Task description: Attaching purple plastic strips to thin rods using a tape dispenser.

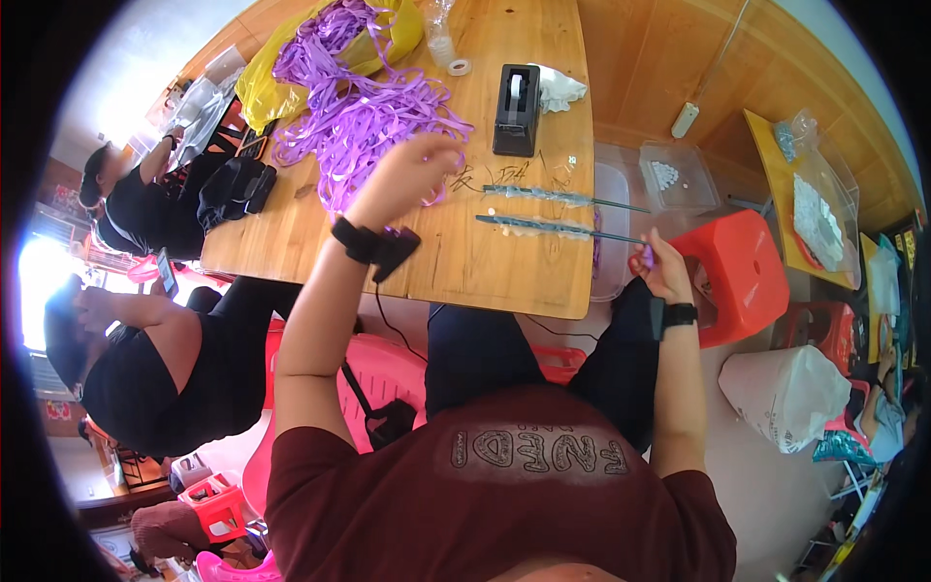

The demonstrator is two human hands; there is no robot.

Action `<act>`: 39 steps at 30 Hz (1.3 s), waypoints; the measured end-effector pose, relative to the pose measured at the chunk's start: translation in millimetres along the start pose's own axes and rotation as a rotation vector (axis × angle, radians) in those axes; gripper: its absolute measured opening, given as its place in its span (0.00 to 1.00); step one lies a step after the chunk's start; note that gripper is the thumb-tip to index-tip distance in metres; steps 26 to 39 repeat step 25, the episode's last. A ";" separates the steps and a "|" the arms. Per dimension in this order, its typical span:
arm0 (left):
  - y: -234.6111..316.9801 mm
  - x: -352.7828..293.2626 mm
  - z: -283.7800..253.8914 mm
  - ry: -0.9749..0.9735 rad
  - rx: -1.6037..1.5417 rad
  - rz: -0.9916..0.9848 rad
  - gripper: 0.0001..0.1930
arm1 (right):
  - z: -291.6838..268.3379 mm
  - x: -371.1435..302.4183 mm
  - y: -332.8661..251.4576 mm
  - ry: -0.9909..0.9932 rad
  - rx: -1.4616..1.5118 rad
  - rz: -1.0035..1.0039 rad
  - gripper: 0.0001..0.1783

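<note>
A loose heap of purple ribbons [369, 126] spreads over the wooden table and spills from a yellow plastic bag [267, 92]. Over the heap's right edge is my left hand [412, 175], its fingers loosely bent and nothing visible in them. My right hand [667, 274], just off the table's right edge, pinches a small folded piece of purple ribbon [648, 256]. Two thin dark rods [611, 236] lie side by side, jutting past the table edge toward that hand, with pale wrapping along part of them. A black tape dispenser [517, 112] stands beyond them.
A clear plastic tub [610, 184] sits against the table's right side, beside a red stool [742, 276]. Farther right are a white sack [786, 398] and a small side table [776, 184]. Two people [170, 369] are at the left. A thin cable [388, 325] hangs from my left wrist.
</note>
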State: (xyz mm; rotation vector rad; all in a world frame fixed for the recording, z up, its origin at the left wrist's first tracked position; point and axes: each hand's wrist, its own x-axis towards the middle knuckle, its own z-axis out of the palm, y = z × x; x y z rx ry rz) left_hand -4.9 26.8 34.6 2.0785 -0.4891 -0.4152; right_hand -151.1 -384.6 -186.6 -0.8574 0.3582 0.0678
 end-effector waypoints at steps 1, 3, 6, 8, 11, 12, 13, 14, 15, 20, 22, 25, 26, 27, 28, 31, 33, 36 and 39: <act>-9.9 5.0 -14.7 0.145 0.088 -0.011 0.16 | 7.8 8.7 2.2 0.132 -0.157 0.032 0.14; -12.3 19.7 -20.5 0.274 0.172 0.001 0.17 | -6.2 29.4 10.0 0.144 -0.239 0.014 0.19; -29.7 35.6 -19.8 0.274 0.480 -0.092 0.25 | -14.8 54.7 16.6 0.251 -0.594 0.017 0.31; -45.9 42.4 -25.4 0.274 0.553 -0.070 0.25 | 1.4 57.4 26.8 0.313 -0.608 -0.033 0.32; -39.2 43.2 -36.3 0.350 0.591 0.088 0.20 | 4.3 41.4 23.9 0.374 -0.572 -0.141 0.32; -30.8 43.0 -42.5 0.412 0.315 0.250 0.18 | 1.7 33.6 21.7 0.357 -0.524 -0.193 0.33; -19.0 35.9 -50.8 0.476 0.042 0.398 0.16 | 11.7 22.5 16.6 0.349 -0.524 -0.188 0.33; 3.7 22.1 -52.2 0.423 -0.185 0.410 0.14 | 30.0 5.5 6.3 0.384 -0.506 -0.255 0.32; 35.2 7.8 -47.5 0.352 -0.420 0.428 0.13 | 36.6 -8.8 -2.1 0.436 -0.486 -0.331 0.31; 122.0 -47.8 -21.5 -0.081 -0.612 0.439 0.14 | 108.0 -55.6 -41.3 0.387 -0.339 -0.728 0.23; 149.3 -58.7 -0.7 -0.229 -0.447 0.318 0.14 | 154.0 -82.6 -54.5 0.212 -0.409 -0.838 0.21; 153.6 -54.1 37.7 -0.445 -0.327 0.180 0.16 | 204.2 -108.8 -56.5 -0.195 -0.545 -0.662 0.27; 153.6 -54.1 37.7 -0.445 -0.327 0.180 0.16 | 204.2 -108.8 -56.5 -0.195 -0.545 -0.662 0.27; 153.6 -54.1 37.7 -0.445 -0.327 0.180 0.16 | 204.2 -108.8 -56.5 -0.195 -0.545 -0.662 0.27; 153.6 -54.1 37.7 -0.445 -0.327 0.180 0.16 | 204.2 -108.8 -56.5 -0.195 -0.545 -0.662 0.27; 153.6 -54.1 37.7 -0.445 -0.327 0.180 0.16 | 204.2 -108.8 -56.5 -0.195 -0.545 -0.662 0.27; 153.6 -54.1 37.7 -0.445 -0.327 0.180 0.16 | 204.2 -108.8 -56.5 -0.195 -0.545 -0.662 0.27; 153.6 -54.1 37.7 -0.445 -0.327 0.180 0.16 | 204.2 -108.8 -56.5 -0.195 -0.545 -0.662 0.27; 153.6 -54.1 37.7 -0.445 -0.327 0.180 0.16 | 204.2 -108.8 -56.5 -0.195 -0.545 -0.662 0.27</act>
